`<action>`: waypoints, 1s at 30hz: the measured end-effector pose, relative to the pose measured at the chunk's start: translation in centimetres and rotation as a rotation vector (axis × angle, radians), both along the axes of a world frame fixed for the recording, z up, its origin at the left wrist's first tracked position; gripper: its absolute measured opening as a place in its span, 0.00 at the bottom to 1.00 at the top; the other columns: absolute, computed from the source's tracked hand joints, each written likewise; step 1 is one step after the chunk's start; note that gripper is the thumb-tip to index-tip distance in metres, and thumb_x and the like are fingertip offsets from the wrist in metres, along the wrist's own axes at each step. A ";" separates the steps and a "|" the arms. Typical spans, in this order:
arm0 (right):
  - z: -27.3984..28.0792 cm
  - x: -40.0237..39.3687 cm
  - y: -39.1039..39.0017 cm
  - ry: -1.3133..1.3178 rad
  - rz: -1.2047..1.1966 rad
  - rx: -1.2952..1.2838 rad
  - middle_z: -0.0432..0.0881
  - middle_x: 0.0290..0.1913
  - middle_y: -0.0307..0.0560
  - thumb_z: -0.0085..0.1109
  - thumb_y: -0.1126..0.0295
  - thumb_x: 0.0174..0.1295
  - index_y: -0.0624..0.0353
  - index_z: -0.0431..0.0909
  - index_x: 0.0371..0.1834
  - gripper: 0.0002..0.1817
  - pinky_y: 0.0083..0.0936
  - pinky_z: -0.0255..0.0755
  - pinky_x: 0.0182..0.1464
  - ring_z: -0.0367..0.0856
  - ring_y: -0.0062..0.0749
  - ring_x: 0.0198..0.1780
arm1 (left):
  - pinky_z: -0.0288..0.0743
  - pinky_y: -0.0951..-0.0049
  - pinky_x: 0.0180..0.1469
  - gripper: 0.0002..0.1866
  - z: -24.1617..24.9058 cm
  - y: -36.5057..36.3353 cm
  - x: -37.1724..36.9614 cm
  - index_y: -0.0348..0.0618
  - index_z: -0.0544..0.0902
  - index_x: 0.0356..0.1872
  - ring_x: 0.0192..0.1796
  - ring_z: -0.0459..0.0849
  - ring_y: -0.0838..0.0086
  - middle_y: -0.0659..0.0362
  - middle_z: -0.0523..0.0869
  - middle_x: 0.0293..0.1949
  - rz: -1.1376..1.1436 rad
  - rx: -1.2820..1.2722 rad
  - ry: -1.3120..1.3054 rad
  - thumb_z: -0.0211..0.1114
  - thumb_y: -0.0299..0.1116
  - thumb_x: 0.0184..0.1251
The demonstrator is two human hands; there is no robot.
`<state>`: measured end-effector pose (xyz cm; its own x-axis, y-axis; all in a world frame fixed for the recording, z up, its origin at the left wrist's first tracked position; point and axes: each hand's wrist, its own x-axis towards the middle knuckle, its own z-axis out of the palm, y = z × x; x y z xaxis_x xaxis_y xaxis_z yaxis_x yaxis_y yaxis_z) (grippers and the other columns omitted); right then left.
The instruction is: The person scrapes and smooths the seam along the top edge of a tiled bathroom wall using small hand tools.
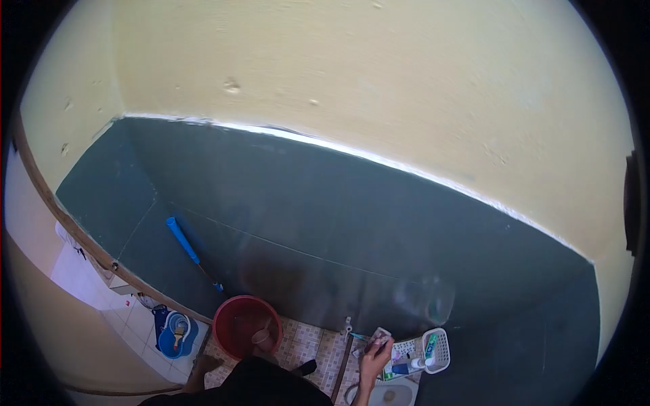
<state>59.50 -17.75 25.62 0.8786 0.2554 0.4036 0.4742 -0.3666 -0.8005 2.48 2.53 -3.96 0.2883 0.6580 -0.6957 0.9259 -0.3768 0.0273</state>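
My right hand point(374, 361) reaches forward low at the bottom of the view. Its fingers are closed on a small pale packet point(380, 335), held just above the tiled floor. The hand is right beside a white plastic basket point(441, 336) that holds a green tube point(430, 345), a blue bottle and other toiletries. A small wall tap point(347, 328) is just left of the hand. My left hand is out of view. My dark clothing fills the bottom centre, and a bare foot point(206, 365) shows to the left.
A red bucket point(238, 318) with a small scoop inside stands on the patterned floor tiles. A blue mop bucket point(177, 335) sits outside the doorway at left. A blue-handled tool point(183, 240) leans on the dark green wall. A white bowl point(393, 394) lies below the basket.
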 end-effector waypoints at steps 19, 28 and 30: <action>8.7 -18.0 15.1 0.221 0.648 -0.138 0.93 0.41 0.53 0.56 0.68 0.80 0.65 0.79 0.62 0.15 0.34 0.83 0.45 0.92 0.35 0.39 | 0.87 0.59 0.45 0.19 -3.3 6.2 3.2 0.49 0.93 0.31 0.33 0.93 0.56 0.51 0.92 0.28 0.213 0.090 -0.863 0.74 0.55 0.64; 4.6 -17.7 6.4 0.252 0.269 -0.157 0.91 0.39 0.61 0.58 0.72 0.76 0.66 0.81 0.61 0.15 0.41 0.82 0.47 0.93 0.49 0.41 | 0.77 0.49 0.66 0.44 -2.9 4.6 -10.4 0.43 0.91 0.52 0.65 0.86 0.54 0.42 0.88 0.61 0.036 -0.295 -0.029 0.39 0.73 0.76; 6.1 -18.7 4.7 0.277 0.226 -0.158 0.91 0.39 0.61 0.57 0.72 0.76 0.66 0.81 0.61 0.15 0.40 0.82 0.47 0.93 0.48 0.41 | 0.77 0.49 0.66 0.41 -1.2 4.0 -10.8 0.42 0.90 0.53 0.64 0.87 0.55 0.43 0.89 0.60 0.005 -0.324 0.014 0.43 0.70 0.77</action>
<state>40.78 -13.10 31.71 0.8631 0.4953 0.0987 0.3308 -0.4068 -0.8515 -8.35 6.55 -5.14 0.2746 0.4028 -0.8731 0.9289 -0.3458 0.1327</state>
